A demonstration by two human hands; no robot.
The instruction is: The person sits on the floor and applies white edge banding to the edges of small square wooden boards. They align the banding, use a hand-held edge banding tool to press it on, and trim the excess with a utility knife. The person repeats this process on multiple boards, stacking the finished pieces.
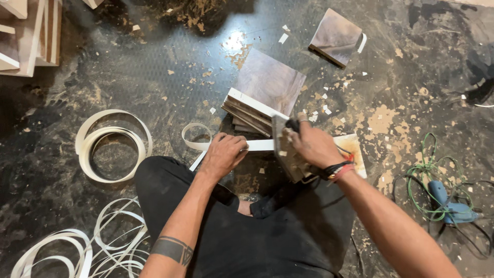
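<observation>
I sit on a dark, dusty floor. My left hand [224, 153] presses down on a white edge-banding strip [260, 145] that runs along the edge of a board in front of me. My right hand [312, 145] grips a flat grey block-like tool [287, 154] held upright against that strip. Just beyond my hands lies a stack of wood-grain panels [262, 92] with white edges. A single panel [335, 37] rests farther away on the floor.
Coils of white edge banding [112, 145] lie at the left, more loops [77, 247] at the lower left. A blue glue gun [448, 207] with a tangled green cord sits at the right. Wooden boards [28, 33] stand at the top left. Scraps litter the floor.
</observation>
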